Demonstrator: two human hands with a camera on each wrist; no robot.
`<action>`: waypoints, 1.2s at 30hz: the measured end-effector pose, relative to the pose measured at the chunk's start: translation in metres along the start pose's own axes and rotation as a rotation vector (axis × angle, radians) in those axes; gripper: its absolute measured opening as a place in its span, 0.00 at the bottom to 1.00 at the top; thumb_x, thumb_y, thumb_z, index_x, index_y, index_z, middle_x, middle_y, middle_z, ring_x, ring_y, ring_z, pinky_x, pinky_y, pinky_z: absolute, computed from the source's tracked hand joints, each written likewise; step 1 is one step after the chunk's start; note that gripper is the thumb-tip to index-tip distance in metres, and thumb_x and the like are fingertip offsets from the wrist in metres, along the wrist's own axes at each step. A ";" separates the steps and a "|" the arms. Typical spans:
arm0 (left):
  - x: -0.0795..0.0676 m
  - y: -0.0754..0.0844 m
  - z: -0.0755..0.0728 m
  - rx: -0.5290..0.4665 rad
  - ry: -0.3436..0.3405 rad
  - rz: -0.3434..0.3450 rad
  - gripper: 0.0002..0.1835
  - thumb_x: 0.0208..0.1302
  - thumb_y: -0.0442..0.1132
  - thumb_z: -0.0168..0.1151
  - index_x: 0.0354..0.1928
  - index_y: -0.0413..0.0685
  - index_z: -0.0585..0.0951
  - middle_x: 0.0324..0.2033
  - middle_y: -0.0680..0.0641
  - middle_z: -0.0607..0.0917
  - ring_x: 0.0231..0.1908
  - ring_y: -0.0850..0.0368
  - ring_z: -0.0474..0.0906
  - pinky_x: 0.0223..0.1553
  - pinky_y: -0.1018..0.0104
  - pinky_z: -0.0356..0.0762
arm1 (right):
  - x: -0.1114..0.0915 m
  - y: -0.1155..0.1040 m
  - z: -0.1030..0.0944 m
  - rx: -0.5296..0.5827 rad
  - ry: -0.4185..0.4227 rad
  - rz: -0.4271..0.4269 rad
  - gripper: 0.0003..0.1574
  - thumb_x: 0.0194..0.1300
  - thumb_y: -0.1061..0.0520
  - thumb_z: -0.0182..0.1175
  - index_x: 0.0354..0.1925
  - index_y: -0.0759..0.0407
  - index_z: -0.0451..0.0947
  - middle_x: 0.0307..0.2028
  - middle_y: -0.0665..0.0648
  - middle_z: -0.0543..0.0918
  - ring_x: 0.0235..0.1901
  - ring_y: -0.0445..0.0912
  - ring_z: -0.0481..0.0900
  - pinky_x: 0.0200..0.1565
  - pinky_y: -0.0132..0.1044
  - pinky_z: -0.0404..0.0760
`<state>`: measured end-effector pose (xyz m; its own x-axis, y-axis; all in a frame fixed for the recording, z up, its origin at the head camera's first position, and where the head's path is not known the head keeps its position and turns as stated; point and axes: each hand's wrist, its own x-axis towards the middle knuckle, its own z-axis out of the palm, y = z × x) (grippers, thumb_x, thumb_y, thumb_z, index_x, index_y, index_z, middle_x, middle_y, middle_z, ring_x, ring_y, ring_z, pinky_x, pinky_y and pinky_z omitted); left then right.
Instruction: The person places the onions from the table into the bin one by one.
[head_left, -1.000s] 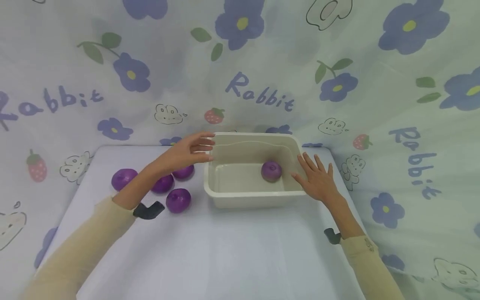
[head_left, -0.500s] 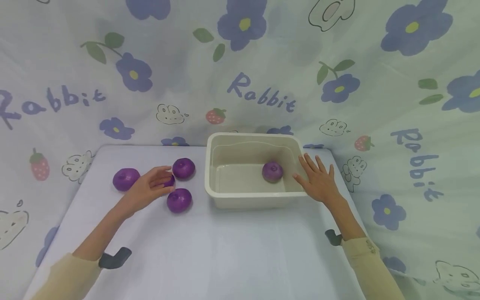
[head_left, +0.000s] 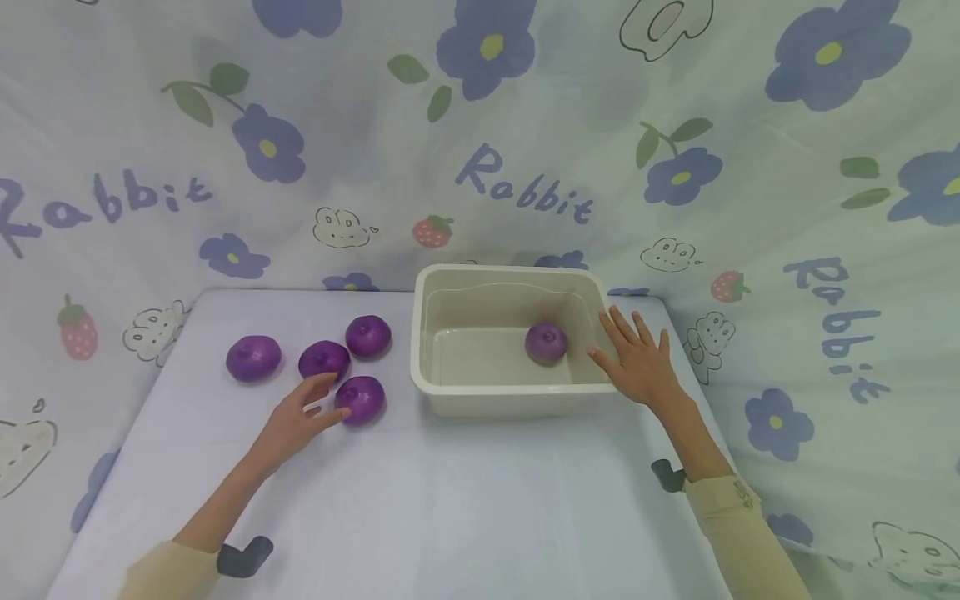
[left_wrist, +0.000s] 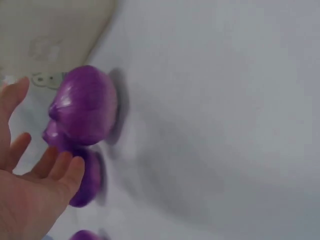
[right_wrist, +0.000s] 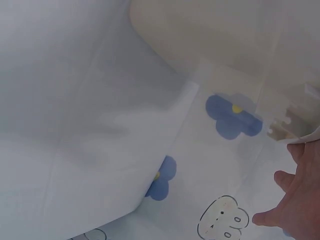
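In the head view my left hand (head_left: 294, 425) hovers at the near purple onion (head_left: 366, 398), thumb and fingers spread and slightly bent. The thumb tip overlaps that onion; whether it touches, I cannot tell. The left wrist view has a gap between the fingers and the large onion (left_wrist: 86, 106). Behind are a middle onion (head_left: 324, 357) and a back onion (head_left: 368, 337), with another onion (head_left: 254, 358) farther left. My right hand (head_left: 639, 363), fingers spread, rests on the right rim of a cream plastic bin (head_left: 510, 389). One onion (head_left: 546, 342) sits inside, toward the right.
The white-covered table (head_left: 480, 508) runs up to a hanging cloth (head_left: 360, 150) printed with flowers and rabbits at the back and sides. The bin stands near the table's back edge, right of the loose onions.
My left hand has moved from the bin's left rim to the left and toward me, down to the near onion. The right hand stays on the rim.
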<state>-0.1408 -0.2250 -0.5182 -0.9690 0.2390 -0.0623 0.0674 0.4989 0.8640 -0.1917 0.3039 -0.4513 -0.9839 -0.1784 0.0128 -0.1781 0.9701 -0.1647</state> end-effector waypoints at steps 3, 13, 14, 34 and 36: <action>-0.001 -0.009 0.006 0.017 0.018 -0.021 0.40 0.57 0.50 0.64 0.65 0.40 0.60 0.63 0.35 0.62 0.60 0.35 0.59 0.56 0.44 0.63 | 0.000 0.001 0.001 0.000 0.005 -0.004 0.47 0.63 0.26 0.36 0.72 0.44 0.42 0.71 0.51 0.42 0.69 0.52 0.30 0.57 0.67 0.26; 0.002 -0.032 0.024 0.015 0.032 -0.079 0.44 0.53 0.54 0.66 0.68 0.45 0.58 0.61 0.32 0.62 0.57 0.32 0.62 0.53 0.43 0.66 | 0.001 0.001 0.000 0.008 0.007 -0.018 0.47 0.63 0.26 0.36 0.72 0.45 0.43 0.71 0.51 0.42 0.69 0.53 0.32 0.57 0.68 0.27; 0.003 -0.033 0.026 0.017 0.038 -0.077 0.44 0.53 0.54 0.66 0.68 0.45 0.58 0.61 0.32 0.62 0.57 0.32 0.62 0.53 0.43 0.67 | 0.001 0.000 -0.001 0.009 0.004 -0.018 0.47 0.63 0.26 0.36 0.72 0.45 0.43 0.71 0.51 0.42 0.69 0.53 0.32 0.57 0.68 0.27; 0.004 -0.002 0.022 -0.003 0.072 -0.027 0.42 0.52 0.51 0.67 0.66 0.45 0.60 0.60 0.33 0.62 0.56 0.35 0.65 0.51 0.47 0.71 | 0.000 0.002 0.001 0.004 0.011 -0.017 0.47 0.63 0.26 0.36 0.72 0.44 0.43 0.71 0.50 0.42 0.69 0.53 0.32 0.58 0.68 0.28; 0.005 0.009 0.015 0.004 0.075 -0.023 0.43 0.53 0.51 0.67 0.67 0.44 0.59 0.60 0.32 0.62 0.56 0.35 0.65 0.52 0.47 0.70 | 0.000 0.002 0.001 0.002 0.017 -0.019 0.47 0.63 0.26 0.36 0.72 0.44 0.43 0.71 0.50 0.42 0.69 0.54 0.34 0.58 0.68 0.29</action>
<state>-0.1412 -0.2068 -0.5185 -0.9855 0.1641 -0.0440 0.0461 0.5072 0.8606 -0.1923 0.3055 -0.4524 -0.9804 -0.1943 0.0325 -0.1970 0.9663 -0.1659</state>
